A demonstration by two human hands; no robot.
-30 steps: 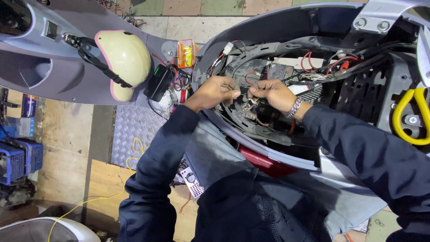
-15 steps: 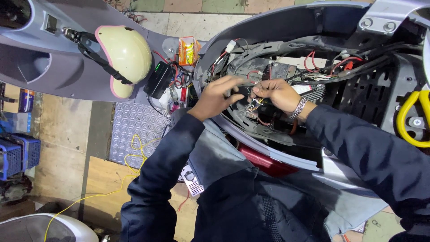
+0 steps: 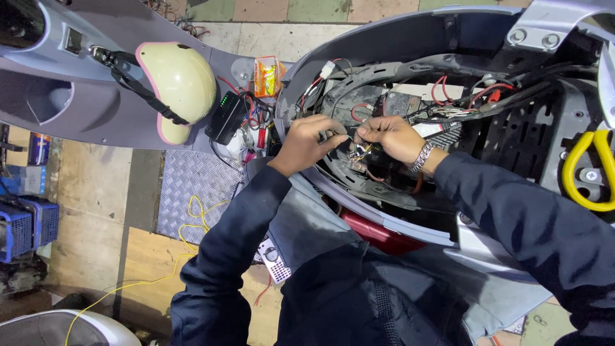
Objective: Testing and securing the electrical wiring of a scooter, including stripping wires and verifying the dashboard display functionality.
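A: Start at the left. What's there?

B: A blue crate [image 3: 29,227] by the floor edge, a yellow cord [image 3: 192,214] trailing over the metal floor plate [image 3: 192,186], then a cream helmet [image 3: 179,83] resting on the grey scooter panel [image 3: 77,109]. Beside it sit a black charger box [image 3: 225,117] and an orange packet [image 3: 268,75].

A: And the hands?

B: Both are inside the open scooter body [image 3: 384,45]. The left hand [image 3: 307,142] is curled narrow, fingertips pinched on a dark wire [image 3: 343,134]. The right hand [image 3: 391,138], a metal watch [image 3: 423,156] at the wrist, pinches a small bundle of wire ends and connectors [image 3: 359,152] just under the thumb. The two hands nearly touch over that bundle.

A: So which step?

B: I'd judge they're joining or sorting the wiring, midway through. The next move likely calls for fine fingertip work and keeping the loose red wires [image 3: 442,90] clear.

A: Further right?

B: A black grid tray [image 3: 519,138], then a yellow handle [image 3: 586,173] at the edge.
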